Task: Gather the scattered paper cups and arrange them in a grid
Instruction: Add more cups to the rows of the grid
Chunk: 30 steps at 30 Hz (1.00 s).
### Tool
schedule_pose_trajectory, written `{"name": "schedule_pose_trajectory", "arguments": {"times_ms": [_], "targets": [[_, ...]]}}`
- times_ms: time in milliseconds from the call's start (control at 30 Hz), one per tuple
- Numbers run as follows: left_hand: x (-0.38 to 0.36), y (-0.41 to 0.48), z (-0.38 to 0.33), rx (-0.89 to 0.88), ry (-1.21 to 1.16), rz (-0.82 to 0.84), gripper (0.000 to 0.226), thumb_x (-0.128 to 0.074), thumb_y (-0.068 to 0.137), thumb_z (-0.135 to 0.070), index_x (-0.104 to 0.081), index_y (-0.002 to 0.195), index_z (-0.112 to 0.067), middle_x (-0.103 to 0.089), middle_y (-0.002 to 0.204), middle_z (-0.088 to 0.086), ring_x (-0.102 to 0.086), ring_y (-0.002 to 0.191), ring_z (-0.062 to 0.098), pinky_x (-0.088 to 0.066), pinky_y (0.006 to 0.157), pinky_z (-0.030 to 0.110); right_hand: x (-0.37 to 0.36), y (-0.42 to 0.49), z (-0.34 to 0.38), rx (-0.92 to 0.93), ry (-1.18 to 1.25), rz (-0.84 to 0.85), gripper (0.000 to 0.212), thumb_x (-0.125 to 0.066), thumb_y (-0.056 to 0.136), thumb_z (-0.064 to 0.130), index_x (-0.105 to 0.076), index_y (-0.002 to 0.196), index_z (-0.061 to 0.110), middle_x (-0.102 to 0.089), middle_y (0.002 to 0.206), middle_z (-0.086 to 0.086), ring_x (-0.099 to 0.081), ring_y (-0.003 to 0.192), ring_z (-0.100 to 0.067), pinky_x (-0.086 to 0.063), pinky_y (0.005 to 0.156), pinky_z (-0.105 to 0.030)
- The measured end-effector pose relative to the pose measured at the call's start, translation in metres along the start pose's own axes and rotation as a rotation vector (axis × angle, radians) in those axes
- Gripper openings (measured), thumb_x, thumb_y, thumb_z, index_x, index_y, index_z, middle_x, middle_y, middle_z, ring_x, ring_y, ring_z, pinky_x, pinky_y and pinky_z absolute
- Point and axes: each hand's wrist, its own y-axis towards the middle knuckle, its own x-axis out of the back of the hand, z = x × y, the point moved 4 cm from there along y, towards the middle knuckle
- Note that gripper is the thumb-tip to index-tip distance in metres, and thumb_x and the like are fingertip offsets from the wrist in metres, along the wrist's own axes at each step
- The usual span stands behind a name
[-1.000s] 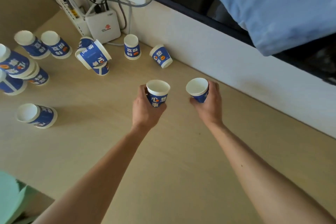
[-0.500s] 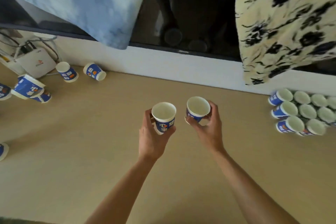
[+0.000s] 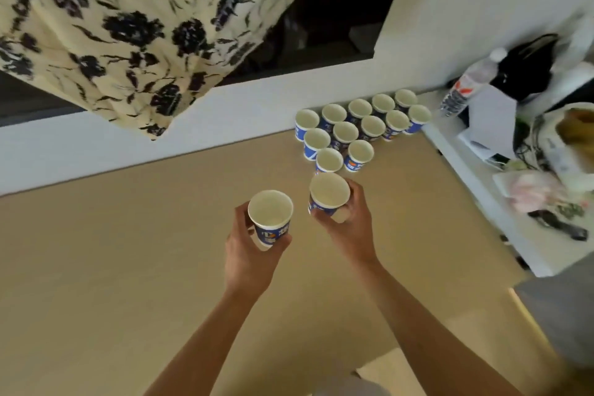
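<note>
My left hand grips an upright blue-and-white paper cup above the tan table. My right hand holds a second such cup, tilted slightly, just in front of the grid of cups. That grid stands upright in rows at the table's far right corner against the white wall. Its nearest cup is a short gap beyond the right-hand cup.
A white shelf along the right edge carries a water bottle, a white box, cables and small clutter. A floral cloth hangs over the window at the back left.
The view has swung right, from the scattered cups to the grid. Both hands carried their cups rightward, and the right-hand cup now sits close to the grid's front row.
</note>
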Motion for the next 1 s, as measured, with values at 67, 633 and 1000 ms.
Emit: {"name": "schedule_pose_trajectory", "arguments": {"times_ms": [67,633,1000], "targets": [[-0.039,-0.004,-0.011,-0.007,0.001,0.047,0.069,-0.089,0.068,-0.024,-0.047,0.12,-0.038,-0.06,0.11,-0.031,-0.063,0.104,0.009,-0.051,0.08,0.03,0.038,0.005,-0.017,-0.038,0.002,-0.053,0.065,-0.088,0.071,0.018,-0.052,0.124,0.031,-0.066,0.111,0.013,-0.068,0.09,-0.014,-0.056,0.084,-0.028],[-0.204,0.003,-0.059,-0.051,0.055,0.097,0.067,-0.087,0.07,-0.012,-0.051,0.124,-0.025,-0.063,0.112,-0.019,-0.065,0.103,0.011,-0.053,0.084,0.029,0.157,0.115,-0.124,-0.124,-0.02,-0.122,0.065,-0.085,0.073,0.023,-0.049,0.127,0.026,-0.068,0.112,0.009,-0.068,0.093,-0.013,-0.056,0.084,-0.027],[-0.232,0.014,-0.074,0.04,0.098,-0.047,0.068,-0.088,0.069,-0.017,-0.051,0.124,-0.028,-0.063,0.107,-0.028,-0.066,0.099,0.004,-0.051,0.077,0.023,0.154,0.189,-0.174,-0.154,-0.156,0.061,0.065,-0.087,0.072,0.022,-0.049,0.124,0.016,-0.068,0.11,0.001,-0.069,0.088,-0.022,-0.058,0.082,-0.045]]}}
